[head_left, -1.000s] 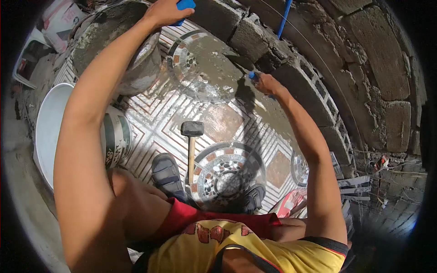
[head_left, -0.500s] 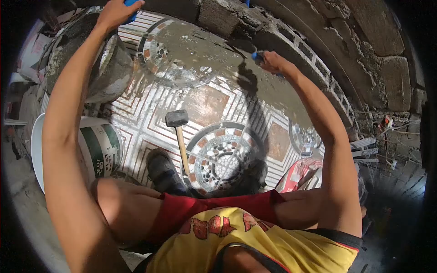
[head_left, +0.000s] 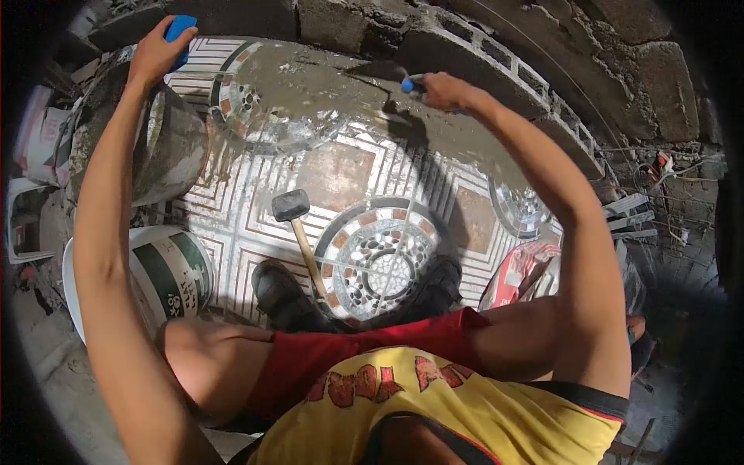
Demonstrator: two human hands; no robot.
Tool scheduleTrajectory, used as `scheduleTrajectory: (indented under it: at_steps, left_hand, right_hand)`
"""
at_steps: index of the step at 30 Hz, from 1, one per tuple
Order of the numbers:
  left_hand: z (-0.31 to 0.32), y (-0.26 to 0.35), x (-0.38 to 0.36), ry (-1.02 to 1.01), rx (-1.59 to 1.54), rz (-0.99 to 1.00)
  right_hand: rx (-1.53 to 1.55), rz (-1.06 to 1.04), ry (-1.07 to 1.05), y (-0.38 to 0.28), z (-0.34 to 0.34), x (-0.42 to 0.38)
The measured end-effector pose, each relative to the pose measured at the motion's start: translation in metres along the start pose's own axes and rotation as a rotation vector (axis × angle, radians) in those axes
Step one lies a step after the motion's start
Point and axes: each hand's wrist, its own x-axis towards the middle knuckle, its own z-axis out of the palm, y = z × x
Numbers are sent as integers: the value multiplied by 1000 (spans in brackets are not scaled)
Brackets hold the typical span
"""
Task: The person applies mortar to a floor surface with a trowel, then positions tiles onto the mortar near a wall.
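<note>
My right hand [head_left: 446, 91] is closed round the handle of a trowel [head_left: 378, 74]; the blue end of the handle shows, and the dark blade lies over a band of wet grey mortar [head_left: 318, 85] along the block wall. At the upper left, my left hand [head_left: 157, 53] grips a flat blue piece [head_left: 182, 32] whose exact kind I cannot make out. A rubber mallet [head_left: 291, 205] with a wooden handle rests on the patterned floor tiles [head_left: 333, 174] in front of my feet.
A mortar-crusted bucket [head_left: 174, 147] stands under my left forearm, with a white and green paint bucket [head_left: 174, 271] nearer me. A red and white sack [head_left: 521, 271] lies at right. Low hollow blocks [head_left: 496, 77] line the far edge.
My right hand and the trowel have shifted left over the mortar. My left hand, with the blue piece, sits further left and slightly lower; the whole view has also shifted.
</note>
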Motion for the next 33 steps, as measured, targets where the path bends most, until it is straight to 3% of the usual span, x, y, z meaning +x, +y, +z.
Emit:
scheduleTrajectory:
  at_steps: [2, 4, 9, 12, 17, 20, 22, 26, 28, 33]
  left_hand:
    - [-4, 3, -2, 32, -57, -25]
    - [-5, -1, -1, 7, -32, -26]
    - [1, 4, 2, 0, 20, -51]
    - [-1, 5, 6, -71, -7, -58]
    - [-12, 19, -1, -50, -18, -121]
    - [-11, 18, 3, -88, 14, -81]
    - [-2, 3, 10, -35, 6, -69]
    - [-4, 8, 7, -86, 62, -75]
    - [-6, 12, 6, -74, 136, -120]
    - [2, -9, 10, -68, 78, -118]
  right_hand:
    - [85, 70, -66, 9, 18, 8]
    - [94, -34, 3, 56, 44, -8]
    - [-46, 173, -45, 99, 19, -73]
    - [-204, 107, 134, 109, 17, -69]
    - [-177, 241, 60, 131, 54, -60]
    - [-147, 437, 33, 174, 57, -123]
    - [-165, 419, -4, 169, 30, -147]
    - [-188, 421, 180, 185, 64, -130]
    - [-212, 266, 289, 196, 85, -115]
    - [-197, 409, 223, 227, 86, -156]
